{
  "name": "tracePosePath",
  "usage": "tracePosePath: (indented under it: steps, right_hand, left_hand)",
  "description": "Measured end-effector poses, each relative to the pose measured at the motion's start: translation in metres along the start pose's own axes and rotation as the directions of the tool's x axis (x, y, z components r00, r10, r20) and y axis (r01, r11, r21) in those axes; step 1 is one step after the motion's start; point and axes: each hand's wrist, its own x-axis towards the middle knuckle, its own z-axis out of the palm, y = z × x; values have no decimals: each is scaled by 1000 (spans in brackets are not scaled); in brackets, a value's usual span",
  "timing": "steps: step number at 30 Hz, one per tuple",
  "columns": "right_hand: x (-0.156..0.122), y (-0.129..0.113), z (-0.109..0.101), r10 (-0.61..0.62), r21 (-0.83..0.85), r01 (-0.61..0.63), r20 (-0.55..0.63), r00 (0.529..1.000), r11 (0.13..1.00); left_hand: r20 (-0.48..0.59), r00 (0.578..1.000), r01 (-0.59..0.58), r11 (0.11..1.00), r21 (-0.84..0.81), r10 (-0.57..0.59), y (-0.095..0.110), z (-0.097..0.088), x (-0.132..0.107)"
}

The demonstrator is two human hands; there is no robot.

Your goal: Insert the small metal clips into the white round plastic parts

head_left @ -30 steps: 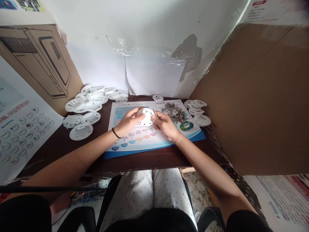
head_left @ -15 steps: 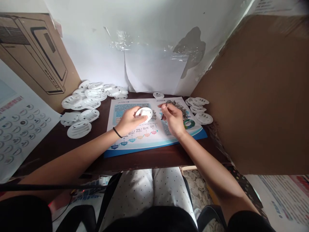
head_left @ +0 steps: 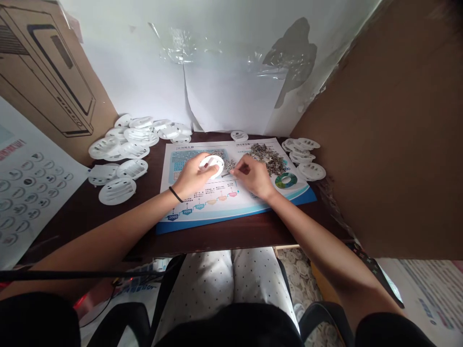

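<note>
The left hand (head_left: 193, 177) is clamped on a round white plastic disc (head_left: 211, 166), fingers wrapped over its rim, and holds it just above a printed mat (head_left: 173, 226) in the middle of the counter (head_left: 224, 243). The right hand (head_left: 253, 177) sits close beside it, well apart from the left but with its fingertips drawn together and pointing at the disc. A thin metal sliver (head_left: 226, 174) shows just off those fingertips — whether they pinch it, I cannot tell. A heap of small grey metal parts (head_left: 267, 159) lies on the mat beyond the right hand, with a smaller scatter (head_left: 227, 165) just behind the disc. More white discs sit around the mat: a loose crowd (head_left: 125, 144) and three larger ones (head_left: 117, 191) to the left, a cluster (head_left: 304, 154) to the right, and a single disc (head_left: 239, 136) at the far edge. A cardboard sheet (head_left: 390, 144) stands on the right, a printed carton (head_left: 47, 72) on the left — both against a white wall (head_left: 224, 82).
</note>
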Motion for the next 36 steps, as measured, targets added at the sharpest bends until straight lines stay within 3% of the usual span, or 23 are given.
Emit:
tracePosePath:
  steps: [3, 6, 9, 12, 15, 21, 29, 36]
  right_hand:
    - [-3, -3, -2, -142, -337, 241, 291, 946, 910]
    - [-6, -8, -3, -183, -502, 395, 419, 889, 769]
    - [-8, -9, -3, -175, -572, 345, 331, 927, 744]
    - [-10, -6, 0, -142, -569, 183, 117, 983, 802]
    - [-13, -2, 6, -123, -532, 109, 9, 992, 840]
    - [-16, 0, 10, -127, -520, 105, -5, 992, 848]
    - [-16, 1, 9, -146, -531, 137, 25, 989, 836]
    - [-17, -2, 8, -157, -602, 146, 35, 987, 785]
  left_hand:
    - [-19, 1000, 14, 1000, -23, -15, -2, 0, 2]
    - [6, 1000, -17, 1000, -20, 17, -4, -1, 3]
    - [40, 999, -8, 1000, -3, 8, -6, -1, 3]
    - [43, 999, -13, 1000, 16, 13, -7, 0, 2]
    - [42, 998, -40, 998, 47, 38, -7, 1, 1]
    - [38, 995, -99, 986, 134, 95, -7, 2, 1]
    - [38, 994, -105, 985, 134, 100, -11, 3, 1]
    - [51, 991, -126, 981, 148, 120, -10, 4, 0]
